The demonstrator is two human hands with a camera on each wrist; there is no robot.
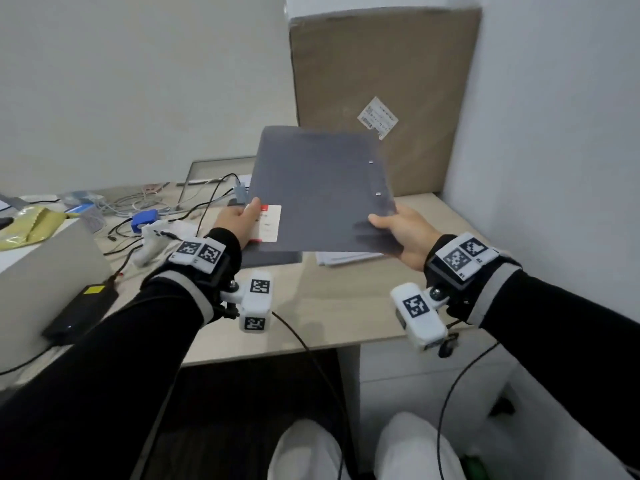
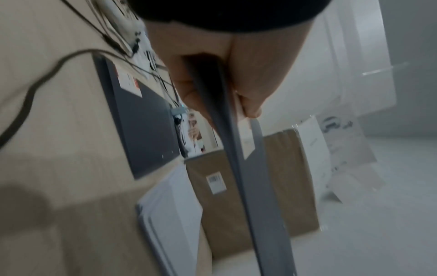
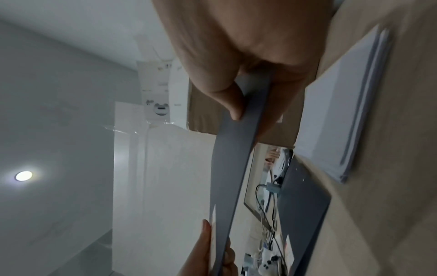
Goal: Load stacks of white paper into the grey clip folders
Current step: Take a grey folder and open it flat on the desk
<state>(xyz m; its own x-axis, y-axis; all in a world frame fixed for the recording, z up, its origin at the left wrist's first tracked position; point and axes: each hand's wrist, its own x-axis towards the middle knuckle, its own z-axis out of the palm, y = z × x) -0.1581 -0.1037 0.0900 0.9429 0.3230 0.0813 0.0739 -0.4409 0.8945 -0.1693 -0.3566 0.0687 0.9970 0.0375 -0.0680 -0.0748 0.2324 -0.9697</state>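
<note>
Item: grey clip folder point(image 1: 320, 192), closed, raised; your left hand point(image 1: 239, 223) and right hand point(image 1: 403, 233) pinch its near corners. Paper stack point(image 1: 346, 258) lies directly beneath, nearer your right.

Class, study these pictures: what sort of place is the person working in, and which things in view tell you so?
Most likely a small office or workroom. A light wooden desk stands in a corner with white walls, carrying tangled cables, a stack of white paper and a grey folder held in both hands. A large cardboard box leans against the wall.
</note>
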